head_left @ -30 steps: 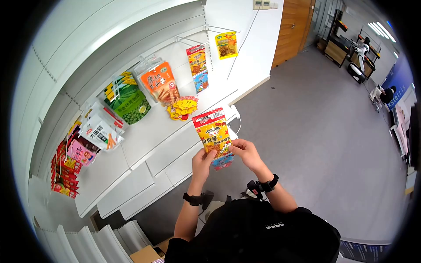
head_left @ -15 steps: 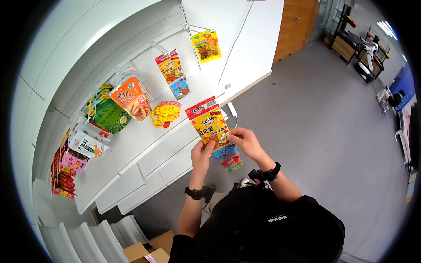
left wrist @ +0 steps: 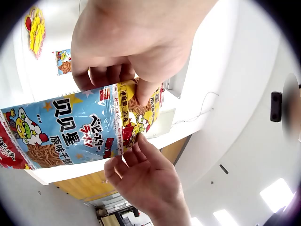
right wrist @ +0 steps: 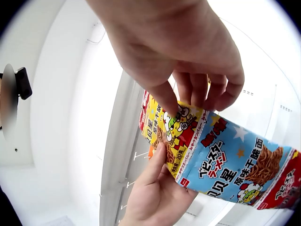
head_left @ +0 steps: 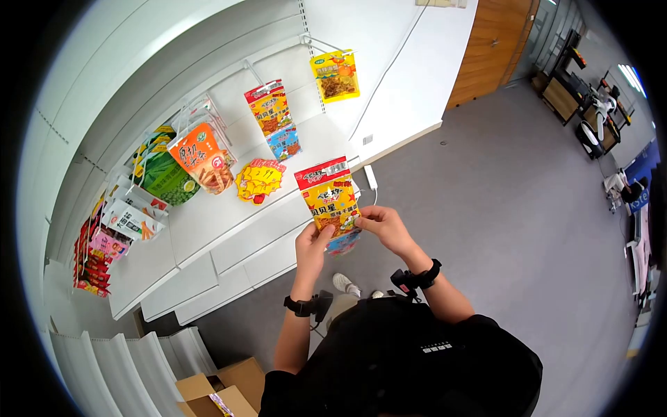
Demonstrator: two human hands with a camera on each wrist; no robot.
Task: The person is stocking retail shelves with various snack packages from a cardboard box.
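In the head view, a strip of joined noodle-snack packets [head_left: 328, 186] is held up in front of the body, its yellow packet with a red header facing up. My left hand [head_left: 310, 247] pinches the lower left edge of that packet, thumb on the printed front. On the opposite edge, my right hand [head_left: 390, 229] pinches it between thumb and fingers. A blue packet [left wrist: 70, 129] joins the yellow one at a crimped seam, and part of a red packet [right wrist: 284, 188] follows it. Lower parts of the strip are mostly hidden in the head view.
A white shelf unit [head_left: 201, 233] stands at left. On its hooks hang a similar snack strip [head_left: 271, 115], a yellow bag [head_left: 336, 78], an orange bag [head_left: 203, 160] and a green bag [head_left: 167, 174]. Yellow star-edged cards [head_left: 258, 182] sit near its edge. An open cardboard box [head_left: 240, 389] is below.
Both hands keep their hold on the yellow packet. The lower packets, with red and green showing half a second ago, are now mostly out of sight behind it. The head view has shifted slightly.
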